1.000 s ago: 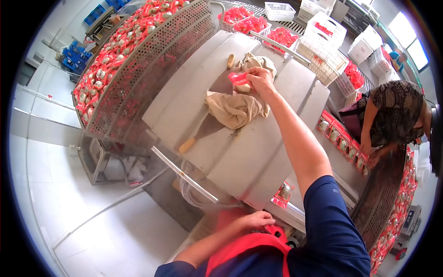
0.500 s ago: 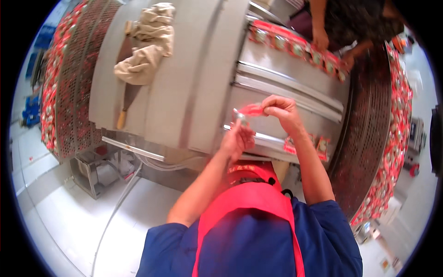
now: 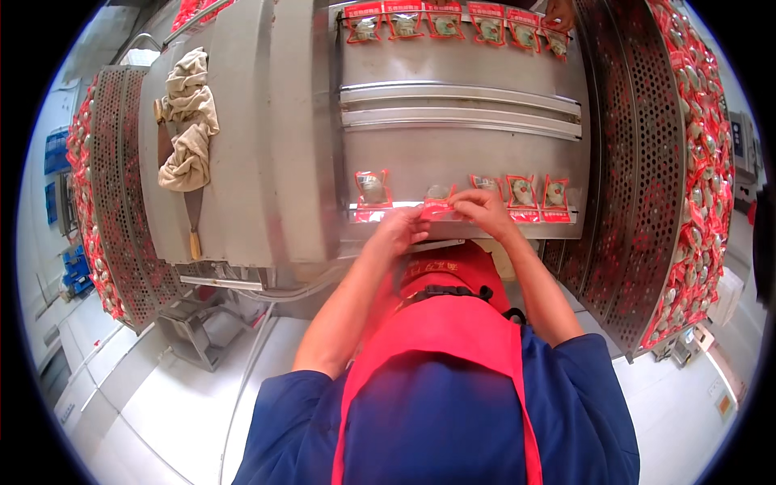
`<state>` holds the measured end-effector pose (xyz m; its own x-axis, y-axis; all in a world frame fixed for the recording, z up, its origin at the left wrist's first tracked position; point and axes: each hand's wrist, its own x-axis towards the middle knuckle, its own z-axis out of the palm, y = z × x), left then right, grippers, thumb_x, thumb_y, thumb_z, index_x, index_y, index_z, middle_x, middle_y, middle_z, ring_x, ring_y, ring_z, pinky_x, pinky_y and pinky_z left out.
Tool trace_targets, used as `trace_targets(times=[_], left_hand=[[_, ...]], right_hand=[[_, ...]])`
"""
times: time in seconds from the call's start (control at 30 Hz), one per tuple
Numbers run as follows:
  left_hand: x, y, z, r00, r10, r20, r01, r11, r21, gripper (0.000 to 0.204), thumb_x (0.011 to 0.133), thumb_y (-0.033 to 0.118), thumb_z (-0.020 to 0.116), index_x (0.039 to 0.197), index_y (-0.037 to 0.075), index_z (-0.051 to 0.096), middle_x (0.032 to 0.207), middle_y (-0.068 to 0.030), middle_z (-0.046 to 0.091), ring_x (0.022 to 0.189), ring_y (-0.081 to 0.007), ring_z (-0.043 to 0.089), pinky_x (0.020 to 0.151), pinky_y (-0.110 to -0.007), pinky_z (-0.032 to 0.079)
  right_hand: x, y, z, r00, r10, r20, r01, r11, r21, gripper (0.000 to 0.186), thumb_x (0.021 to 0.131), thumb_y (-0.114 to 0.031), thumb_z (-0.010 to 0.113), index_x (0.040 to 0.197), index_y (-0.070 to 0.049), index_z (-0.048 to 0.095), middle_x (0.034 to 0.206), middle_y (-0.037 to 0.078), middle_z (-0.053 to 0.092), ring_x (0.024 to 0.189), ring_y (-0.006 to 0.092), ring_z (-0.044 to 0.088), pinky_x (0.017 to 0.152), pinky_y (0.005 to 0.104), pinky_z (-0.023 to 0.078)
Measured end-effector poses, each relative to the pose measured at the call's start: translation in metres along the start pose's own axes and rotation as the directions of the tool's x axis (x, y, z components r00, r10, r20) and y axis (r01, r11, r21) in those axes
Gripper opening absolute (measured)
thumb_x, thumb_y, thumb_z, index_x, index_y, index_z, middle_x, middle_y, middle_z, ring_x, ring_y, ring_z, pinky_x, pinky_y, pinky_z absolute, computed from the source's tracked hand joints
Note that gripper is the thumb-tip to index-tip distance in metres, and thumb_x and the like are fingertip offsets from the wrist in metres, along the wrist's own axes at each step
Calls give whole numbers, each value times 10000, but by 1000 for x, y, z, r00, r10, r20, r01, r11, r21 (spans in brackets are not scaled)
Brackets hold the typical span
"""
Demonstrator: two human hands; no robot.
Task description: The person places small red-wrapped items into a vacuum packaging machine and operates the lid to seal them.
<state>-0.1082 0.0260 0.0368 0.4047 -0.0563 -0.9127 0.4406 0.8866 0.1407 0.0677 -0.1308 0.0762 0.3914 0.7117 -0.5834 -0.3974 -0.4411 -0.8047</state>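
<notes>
The left hand (image 3: 396,231) is beside a red packet (image 3: 437,209), its grip unclear; the fingers of the right hand (image 3: 487,212) pinch its corner along the surface's (image 3: 461,151) near edge. Four row packets (image 3: 522,191) already lie there, one gap seemingly unfilled; the far row (image 3: 445,27) holds six.

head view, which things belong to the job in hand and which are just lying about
In use:
- red-edged packet, at the fingertips of the right hand, left hand close by
- steel worktop under it
- likely the similar packets along the near edge

Lying about, untouched:
- beige cloth
- wooden-handled blade, partly covered by the cloth
</notes>
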Motion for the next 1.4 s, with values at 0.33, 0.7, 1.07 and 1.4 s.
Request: trace_targets(times=[0.33, 0.7, 1.07, 1.4], left_hand=[[-17, 12, 16, 999, -5, -37, 13, 971, 237, 153, 944, 205, 688, 1028, 82, 653, 900, -23, 662, 791, -143, 644, 646, -289, 511], [15, 56, 3, 883, 468, 15, -323, 585, 744, 200, 783, 147, 815, 908, 7, 748, 769, -32, 698, 662, -118, 601, 555, -312, 451], [35, 45, 12, 720, 690, 71, -204, 113, 973, 182, 702, 143, 751, 865, 67, 776, 857, -168, 735, 835, -309, 723, 782, -410, 568], [37, 23, 8, 696, 714, 75, -172, 64, 983, 136, 751, 171, 761, 826, 59, 755, 937, -183, 725, 920, -358, 694, 857, -452, 547]], right_hand=[[1, 7, -7, 896, 440, -62, -420, 884, 205, 181, 917, -228, 728, 896, -56, 674, 739, 14, 660, 520, 56, 547, 415, 205, 374], [44, -5, -15, 983, 68, -173, -129, 920, -371, 90, 847, -92, 684, 831, -8, 712, 663, 30, 656, 593, 94, 613, 476, 294, 458], [63, 35, 4, 917, -346, -197, 100, 678, -728, 134, 821, -112, 639, 865, -16, 721, 828, 221, 692, 787, 400, 684, 753, 459, 546], [56, 26, 9, 926, -345, -153, 94, 603, -792, 127, 845, -130, 645, 884, -39, 725, 834, 224, 688, 820, 418, 679, 762, 492, 544]])
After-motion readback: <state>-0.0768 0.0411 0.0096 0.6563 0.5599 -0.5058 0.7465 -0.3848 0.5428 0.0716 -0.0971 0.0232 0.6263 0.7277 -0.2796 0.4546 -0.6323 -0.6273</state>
